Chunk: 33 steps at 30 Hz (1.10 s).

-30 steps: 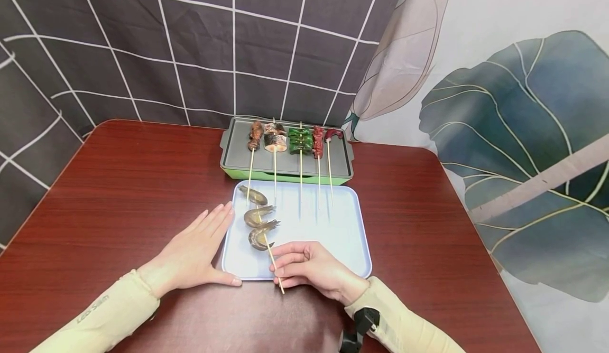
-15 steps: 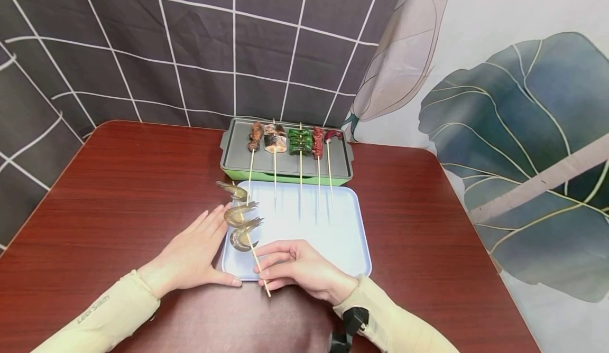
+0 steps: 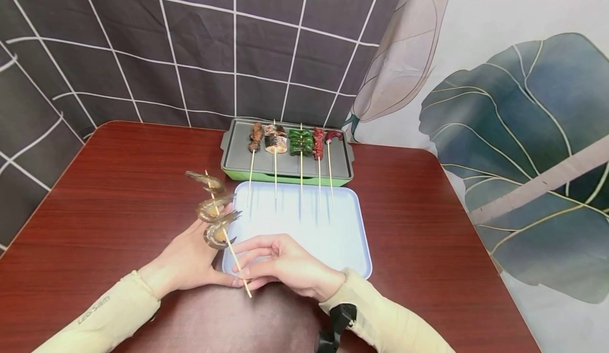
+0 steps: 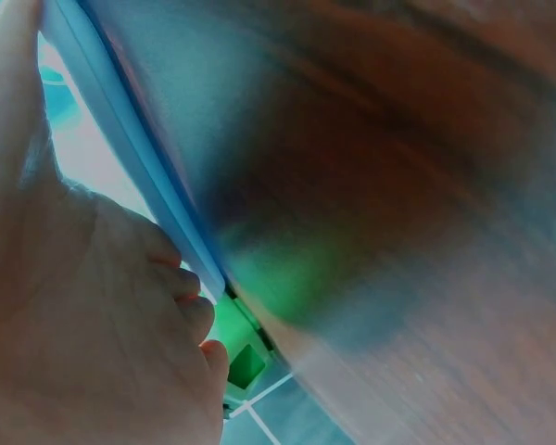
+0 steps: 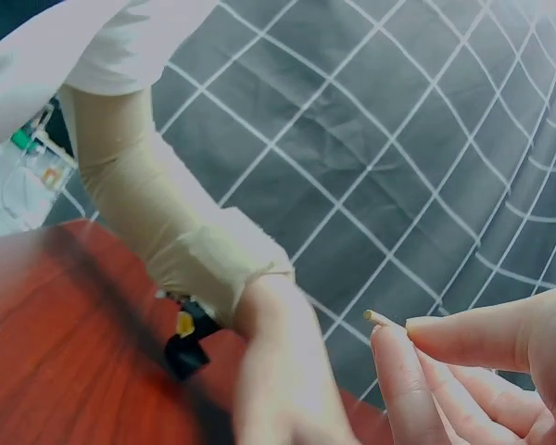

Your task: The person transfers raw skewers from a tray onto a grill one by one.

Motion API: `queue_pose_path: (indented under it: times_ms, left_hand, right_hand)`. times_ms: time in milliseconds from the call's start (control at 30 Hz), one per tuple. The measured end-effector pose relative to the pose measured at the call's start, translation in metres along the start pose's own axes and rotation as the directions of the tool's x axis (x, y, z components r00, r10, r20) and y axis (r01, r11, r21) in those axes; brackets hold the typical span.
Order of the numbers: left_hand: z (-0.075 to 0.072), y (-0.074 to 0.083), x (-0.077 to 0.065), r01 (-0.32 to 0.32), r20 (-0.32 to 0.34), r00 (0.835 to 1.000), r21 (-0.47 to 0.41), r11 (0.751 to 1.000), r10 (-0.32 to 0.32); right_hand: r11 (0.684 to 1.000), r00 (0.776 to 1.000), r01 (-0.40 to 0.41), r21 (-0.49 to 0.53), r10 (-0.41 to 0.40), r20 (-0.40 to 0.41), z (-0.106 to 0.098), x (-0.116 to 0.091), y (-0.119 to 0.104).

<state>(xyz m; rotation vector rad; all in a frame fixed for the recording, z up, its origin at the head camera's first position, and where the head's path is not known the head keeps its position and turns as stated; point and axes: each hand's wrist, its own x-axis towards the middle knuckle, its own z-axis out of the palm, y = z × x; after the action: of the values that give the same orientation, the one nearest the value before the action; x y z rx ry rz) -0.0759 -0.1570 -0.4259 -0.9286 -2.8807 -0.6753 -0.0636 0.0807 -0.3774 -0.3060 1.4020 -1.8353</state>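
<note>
In the head view my right hand pinches the lower end of a shrimp skewer between thumb and fingers. Three grey-brown shrimp are threaded on it, and the skewer slants up to the left, overlapping my other hand. The right wrist view shows the stick's cut end poking out past thumb and fingertip. My left hand lies with straight fingers along the left edge of the pale blue tray, thumb at its front left corner. Seen from the left wrist, that hand is right at the tray's rim.
Behind the tray stands a green grill with a grey plate. It holds several skewers, among them fish pieces, green pepper and red meat, their sticks reaching over the tray. A dark checked cloth hangs behind the red-brown table.
My right hand has carried the shrimp skewer leftward, from over the tray's left part to above my left hand. The left hand has stayed at the tray's edge.
</note>
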Motion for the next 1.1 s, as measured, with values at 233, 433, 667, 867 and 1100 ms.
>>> queue_pose_path:
  times_ms: [233, 433, 667, 867, 1100]
  left_hand:
    - [-0.001, 0.000, -0.001, -0.006, 0.019, 1.000, 0.013, 1.000, 0.005]
    - [-0.001, 0.000, 0.001, -0.028, 0.044, 0.999, 0.070, 0.997, 0.025]
    - [0.001, -0.003, 0.001, -0.010, 0.096, 0.995, 0.119, 0.993, -0.002]
    - [0.001, -0.003, 0.001, -0.017, 0.094, 0.996, 0.115, 0.993, 0.007]
    - [0.000, -0.002, 0.002, 0.003, 0.125, 0.992, 0.109, 0.994, -0.017]
  right_hand:
    - [0.995, 0.998, 0.061, -0.079, -0.064, -0.028, 0.005, 0.006, -0.020]
    - [0.989, 0.990, 0.102, -0.110, -0.112, -0.082, -0.001, 0.018, -0.035]
    - [0.984, 0.969, 0.119, -0.132, -0.145, -0.202, -0.014, 0.045, -0.051]
    - [0.984, 0.946, 0.118, -0.134, -0.152, -0.287, -0.028, 0.077, -0.063]
    - [0.990, 0.913, 0.083, -0.117, -0.123, -0.390, -0.040, 0.104, -0.076]
